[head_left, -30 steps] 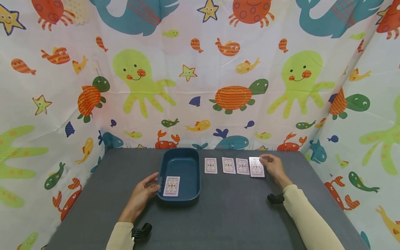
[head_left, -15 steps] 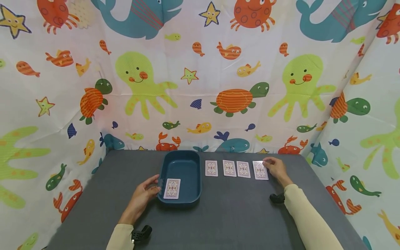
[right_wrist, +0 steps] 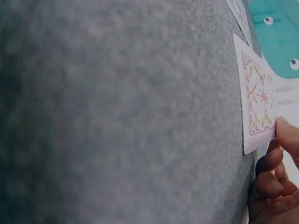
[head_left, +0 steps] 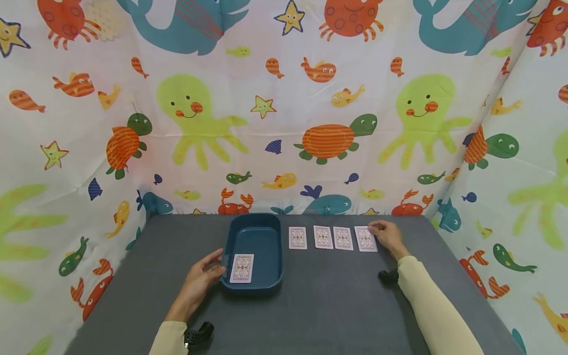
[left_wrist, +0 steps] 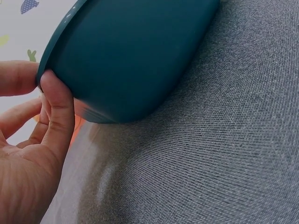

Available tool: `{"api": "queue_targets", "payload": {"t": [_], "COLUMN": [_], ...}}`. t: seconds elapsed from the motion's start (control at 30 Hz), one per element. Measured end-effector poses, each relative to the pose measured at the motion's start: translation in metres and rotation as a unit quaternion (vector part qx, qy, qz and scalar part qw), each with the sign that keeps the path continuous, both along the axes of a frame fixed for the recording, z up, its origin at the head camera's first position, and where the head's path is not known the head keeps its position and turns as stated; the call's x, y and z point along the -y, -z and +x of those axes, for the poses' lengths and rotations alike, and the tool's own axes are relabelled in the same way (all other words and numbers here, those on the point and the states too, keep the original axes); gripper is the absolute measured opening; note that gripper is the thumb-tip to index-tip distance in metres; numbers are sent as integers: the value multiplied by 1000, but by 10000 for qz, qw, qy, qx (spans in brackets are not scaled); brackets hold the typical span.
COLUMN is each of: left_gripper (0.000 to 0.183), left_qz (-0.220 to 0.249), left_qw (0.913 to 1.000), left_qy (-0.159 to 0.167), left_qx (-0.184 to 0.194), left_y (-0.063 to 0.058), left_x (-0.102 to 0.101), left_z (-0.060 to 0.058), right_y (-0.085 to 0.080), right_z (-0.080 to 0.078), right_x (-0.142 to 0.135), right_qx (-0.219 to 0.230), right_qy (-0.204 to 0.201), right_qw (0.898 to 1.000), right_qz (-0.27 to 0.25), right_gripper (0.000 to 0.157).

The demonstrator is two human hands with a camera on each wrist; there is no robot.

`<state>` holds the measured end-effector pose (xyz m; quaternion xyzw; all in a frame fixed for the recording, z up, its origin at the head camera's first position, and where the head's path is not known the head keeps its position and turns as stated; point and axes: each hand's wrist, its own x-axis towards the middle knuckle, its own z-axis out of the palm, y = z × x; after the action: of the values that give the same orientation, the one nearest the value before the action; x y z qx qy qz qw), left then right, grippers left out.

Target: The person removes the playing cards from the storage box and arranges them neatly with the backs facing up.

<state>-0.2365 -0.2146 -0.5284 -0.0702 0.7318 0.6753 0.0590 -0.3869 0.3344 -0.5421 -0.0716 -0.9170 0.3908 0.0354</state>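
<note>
In the head view, my left hand (head_left: 199, 282) grips the left rim of a dark blue rectangular tray (head_left: 274, 282). Thumb and fingertips pinch that rim in the left wrist view, where the tray's outer wall (left_wrist: 126, 56) shows. One face-down playing card (head_left: 242, 268) lies inside, at the near left. My right hand (head_left: 390, 238) pinches the right edge of another face-down playing card (head_left: 366, 239), the last in a row. In the right wrist view, the thumb lies on this card's patterned back (right_wrist: 259, 95) and the other fingers are curled beside it.
Three more face-down cards line the far side of the grey table (head_left: 328, 305): one nearest the tray (head_left: 298, 238), a middle one (head_left: 323, 237) and a third (head_left: 343, 238). A cloth printed with sea animals (head_left: 266, 172) hangs behind the table and along both sides.
The right hand has shifted its card slightly right, widening the gap from the neighbouring card. The left hand keeps its grip on the tray. The head view has moved a little.
</note>
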Motion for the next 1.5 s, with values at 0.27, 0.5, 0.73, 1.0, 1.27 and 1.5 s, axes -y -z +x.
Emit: {"api": "queue_targets", "payload": {"t": [0.27, 0.5, 0.73, 1.0, 1.27, 1.5], "left_gripper": [55, 55, 54, 54, 54, 54], "left_qz": [55, 49, 6, -98, -149, -77], "left_qw": [9999, 9999, 9999, 9998, 9998, 9998], "left_qy": [13, -126, -128, -162, -162, -154], "left_qx": [-105, -36, -24, -41, -13, -24], "left_y": [2, 1, -1, -1, 1, 1], "left_x": [-2, 3, 3, 2, 2, 1], "left_z": [-1, -1, -1, 2, -1, -1], "right_y": [2, 1, 3, 3, -2, -9], "right_z": [3, -3, -5, -4, 2, 10], "right_x": [-3, 5, 8, 6, 8, 14], "right_qx": [-19, -19, 103, 135, 28, -126], "right_qy": [24, -22, 129, 178, 156, 120], "right_qw": [10000, 10000, 9998, 9997, 9998, 9997], "right_qz": [2, 39, 66, -20, -136, -168], "right_gripper": [29, 29, 32, 39, 40, 49]}}
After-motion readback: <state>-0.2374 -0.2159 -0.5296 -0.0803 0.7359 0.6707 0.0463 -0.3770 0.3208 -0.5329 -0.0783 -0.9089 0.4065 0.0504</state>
